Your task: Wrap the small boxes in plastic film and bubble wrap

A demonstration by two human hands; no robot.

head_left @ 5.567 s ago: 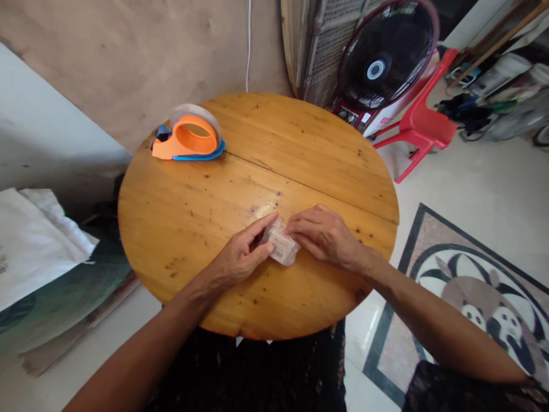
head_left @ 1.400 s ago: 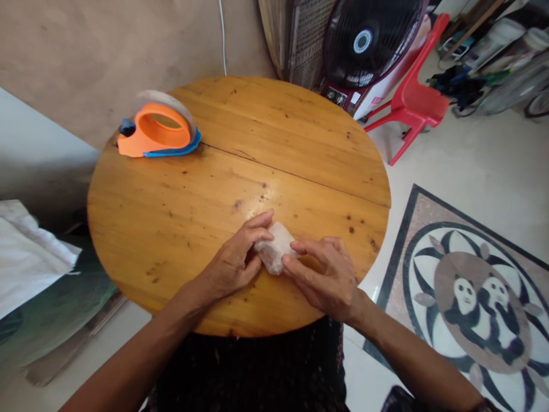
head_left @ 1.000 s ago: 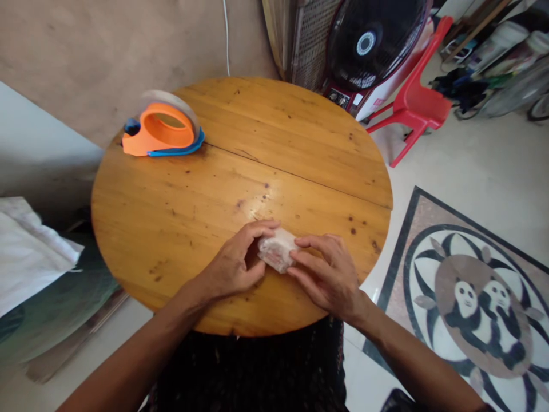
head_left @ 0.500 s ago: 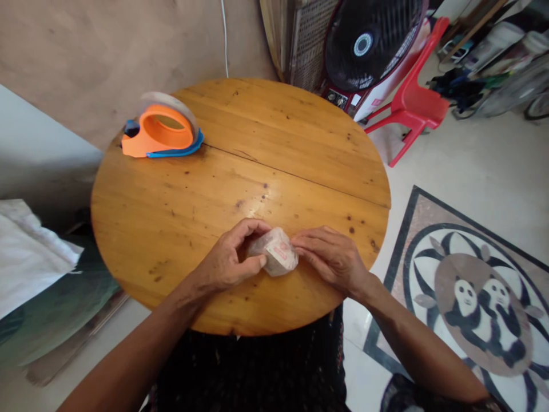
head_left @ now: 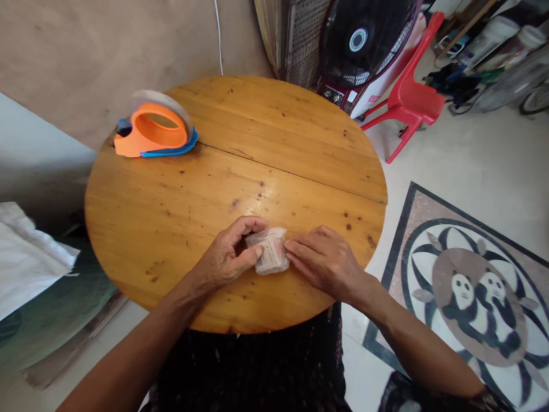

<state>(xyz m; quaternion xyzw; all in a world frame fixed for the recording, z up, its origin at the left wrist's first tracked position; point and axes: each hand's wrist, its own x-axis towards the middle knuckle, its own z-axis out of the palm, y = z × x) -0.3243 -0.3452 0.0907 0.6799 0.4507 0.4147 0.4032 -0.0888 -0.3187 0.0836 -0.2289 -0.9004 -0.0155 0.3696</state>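
A small packet in clear, crinkled wrapping (head_left: pixel 273 252) is held low over the near part of the round wooden table (head_left: pixel 206 200). Fingers and thumb of my left hand (head_left: pixel 231 249) grip its left side, the thumb lying on its face. At its right edge, the closed fingertips of my right hand (head_left: pixel 323 257) pinch the wrapping. Faint reddish print shows through near that edge. An orange and blue tape dispenser (head_left: pixel 160 129) with a roll of tape stands at the table's far left.
Behind the table on the right stand a dark round fan (head_left: pixel 358 40) and a red plastic chair (head_left: pixel 414 100). A white sack (head_left: pixel 30 257) lies at the left. The floor at the right bears a panda pattern (head_left: pixel 480 297).
The packet has turned between my hands, showing a different face. My right hand has shifted slightly left with it. The whole view has moved a little.
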